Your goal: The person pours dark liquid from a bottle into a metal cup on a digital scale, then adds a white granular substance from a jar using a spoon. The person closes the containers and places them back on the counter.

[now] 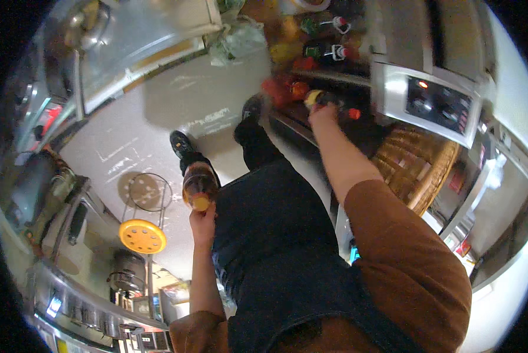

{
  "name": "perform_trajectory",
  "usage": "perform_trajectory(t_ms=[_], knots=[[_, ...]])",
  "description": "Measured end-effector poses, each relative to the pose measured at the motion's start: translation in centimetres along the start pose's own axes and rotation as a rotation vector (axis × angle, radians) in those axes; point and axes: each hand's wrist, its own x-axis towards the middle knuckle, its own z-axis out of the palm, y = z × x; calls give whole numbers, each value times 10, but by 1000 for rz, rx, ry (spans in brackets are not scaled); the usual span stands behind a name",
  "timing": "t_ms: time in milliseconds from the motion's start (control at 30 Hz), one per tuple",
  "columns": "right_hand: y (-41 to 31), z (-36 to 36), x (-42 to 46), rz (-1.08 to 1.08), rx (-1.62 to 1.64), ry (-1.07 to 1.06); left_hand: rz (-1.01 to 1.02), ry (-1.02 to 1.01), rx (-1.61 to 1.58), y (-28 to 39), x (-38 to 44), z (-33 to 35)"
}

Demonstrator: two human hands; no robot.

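Observation:
My left hand [203, 223] is closed around the neck of a bottle [199, 183] with brown contents and a yellow cap, held low beside my left thigh. On the other side, my right hand [323, 111] reaches over a dark shelf [299, 130] and grips a dark item with a pale yellow end [314, 98]; blur hides whether it is a bottle. A red-capped object [354, 114] lies just right of that hand, and red bags or packets [281, 90] lie left of it. Farther along the shelf are bottles with red caps and white handles [337, 52].
A yellow round stool [142, 236] stands on the floor at left. Beside my right arm are a wicker basket [405, 163] and a steel-fronted appliance with a lit dark panel [440, 103]. A metal counter [127, 39] runs along the upper left. Plastic bags [239, 39] hang near the shelf.

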Motion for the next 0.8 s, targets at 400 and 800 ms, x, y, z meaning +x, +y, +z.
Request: perform_trajectory(t_ms=[400, 800], knots=[[84, 123, 264, 671, 2034, 230, 352, -2, 639, -72, 237, 71], [105, 118, 324, 226, 2024, 57, 220, -164, 573, -59, 311, 105]])
